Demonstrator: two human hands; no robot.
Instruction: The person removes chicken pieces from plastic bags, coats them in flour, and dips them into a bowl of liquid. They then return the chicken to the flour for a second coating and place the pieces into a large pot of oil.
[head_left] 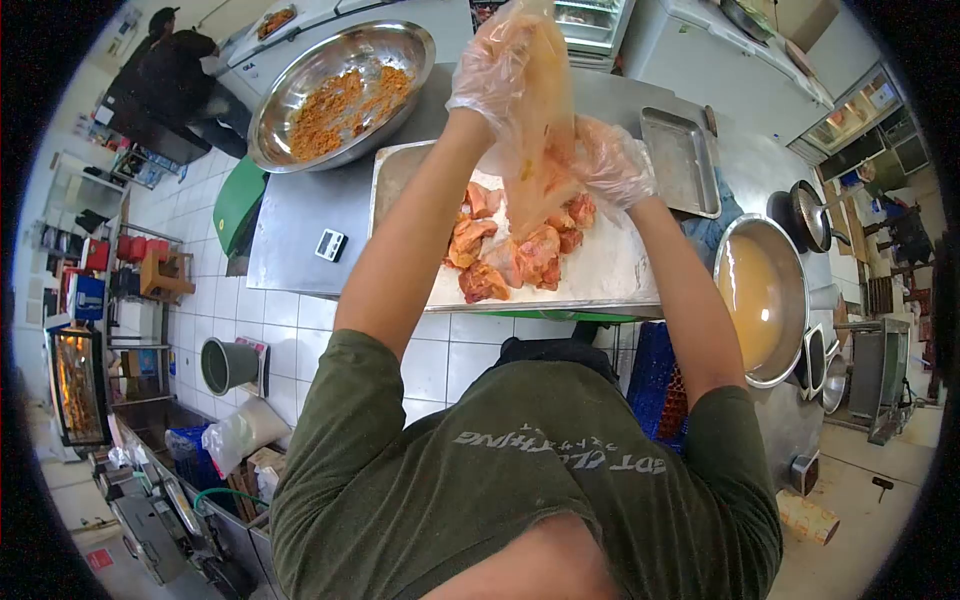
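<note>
My left hand [489,72], in a clear plastic glove, is raised and closed around the upper part of a translucent plastic bag [545,105]. The bag hangs mouth-down over a metal tray [612,272], its inside smeared with reddish liquid. Lower on the bag's right side, my right hand [612,165], also gloved, grips the plastic; its fingertips are partly hidden. Several raw chicken pieces [484,240] lie on the tray beneath, in a loose group around the bag's lower end.
A large steel bowl [345,110] with orange-brown seasoning stands at upper left, beside a small timer [330,245]. An empty metal pan [682,165] sits to the right, near a bowl of cloudy liquid [750,290] and a frying pan [812,215]. Another person [185,75] stands far left.
</note>
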